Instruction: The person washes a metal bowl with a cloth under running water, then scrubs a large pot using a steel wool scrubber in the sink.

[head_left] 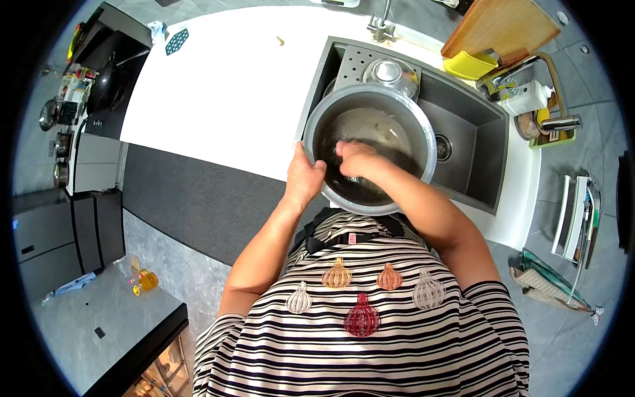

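Note:
A large round metal basin (428, 126) sits over the left part of the sink, close against my body. Murky water (390, 122) stands in it, with a small pale piece near the far side. My left hand (305, 177) grips the basin's left rim, thumb over the inside edge. Inside the basin, my right hand (357, 160) reaches down near the left wall with its fingers curled. Whatever those fingers hold, if anything, is hidden. Just behind the basin is a glass lid (391, 74) with a metal knob.
The grey sink (476, 126) extends right of the basin, with a perforated tray (356, 63) behind. A faucet (381, 28), yellow container (469, 65), wooden board (501, 30) and white bottle (527, 99) stand beyond. White counter (225, 92) spreads left, towards a black wok (106, 86).

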Demonstrator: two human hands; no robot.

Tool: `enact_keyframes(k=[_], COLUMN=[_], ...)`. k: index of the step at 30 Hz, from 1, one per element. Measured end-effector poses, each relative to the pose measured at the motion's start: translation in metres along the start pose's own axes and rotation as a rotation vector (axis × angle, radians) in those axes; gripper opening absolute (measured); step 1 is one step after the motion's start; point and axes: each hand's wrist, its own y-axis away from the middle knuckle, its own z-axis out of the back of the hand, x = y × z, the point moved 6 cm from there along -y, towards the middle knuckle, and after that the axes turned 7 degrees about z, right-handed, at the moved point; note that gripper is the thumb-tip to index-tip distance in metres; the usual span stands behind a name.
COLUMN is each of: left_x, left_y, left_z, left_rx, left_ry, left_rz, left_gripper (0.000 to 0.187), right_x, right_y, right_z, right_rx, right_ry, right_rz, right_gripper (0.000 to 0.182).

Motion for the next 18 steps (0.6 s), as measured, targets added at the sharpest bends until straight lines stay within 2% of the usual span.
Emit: enact_keyframes(k=[2, 4, 5, 6, 8, 10, 12, 13, 16, 18], left_x=[-0.001, 0.001, 0.002, 0.002, -0.002, -0.002, -0.002, -0.002, 0.0, 0.003], left_y=[0.0, 0.001, 0.0, -0.001, 0.001, 0.002, 0.003, 0.001, 0.0, -0.002], left_z=[0.001, 0.001, 0.001, 0.001, 0.002, 0.003, 0.002, 0.001, -0.001, -0.002], left_rx=[-0.019, -0.032, -0.024, -0.017, -0.011, -0.009, 0.004, 0.007, -0.007, 0.0], left_ry=[-0.014, -0.032, -0.034, -0.036, -0.019, -0.002, 0.02, 0.021, -0.028, -0.017], left_rz=[-0.013, -0.023, -0.034, -0.044, -0.019, 0.01, 0.004, 0.003, -0.002, -0.015], left_gripper=[0.045, 0.046, 0.047, 0.048, 0.048, 0.049, 0.05, 0.05, 0.052, 0.052], right_x=[0.014, 0.018, 0.004, -0.01, -0.05, -0.07, -0.073, -0.069, -0.027, -0.017], right_y=[0.002, -0.013, -0.027, -0.032, -0.029, -0.017, -0.02, -0.023, -0.016, -0.021], right_z=[0.002, 0.014, 0.019, 0.03, 0.027, 0.015, -0.002, 0.003, 0.011, 0.018], right_rx=[-0.028, -0.218, -0.408, -0.638, -0.866, -1.092, -1.092, -0.996, -0.5, -0.525], right_ry=[0.038, -0.137, -0.344, -0.473, -1.277, -1.696, -1.712, -1.304, -0.408, -0.325], right_rz=[0.033, 0.222, 0.195, 0.285, -0.16, -0.447, -0.458, -0.33, -0.053, 0.147], right_gripper=[0.032, 0.027, 0.024, 0.028, 0.029, 0.027, 0.029, 0.03, 0.033, 0.035])
